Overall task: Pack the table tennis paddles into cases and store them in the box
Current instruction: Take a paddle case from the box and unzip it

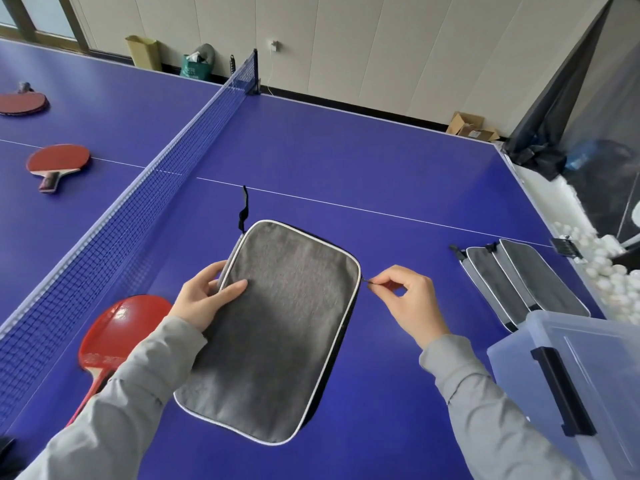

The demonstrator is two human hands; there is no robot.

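A grey fabric case [277, 327] with pale piping lies flat on the blue desk [363, 161], near the middle of the view and a little tilted, its black wrist strap [243, 209] trailing from the far corner toward the white centre line. The left hand [207, 294] rests on the case's left edge, thumb on top of the fabric and fingers curled around the rim, so its grip is clamped on the case. The right hand [408, 299] sits just beside the case's right edge with thumb and forefinger pinched together on a small dark zipper pull [367, 280]; the pull is tiny, so whether the zip is fully run is hard to tell. Partly under the left sleeve [121, 403] lies a red paddle [121, 327], touching the desk close to the net [114, 216]. Beyond the net two more red paddles lie well apart: one near the centre line [57, 162] and one farther off at the left edge [22, 103]. To the right, a small stack of grey cases [519, 282] lies overlapped near the desk's edge, just beside a clear plastic box [571, 393] with a black latch [562, 393]. White balls [609, 271] are heaped past the desk's right edge.
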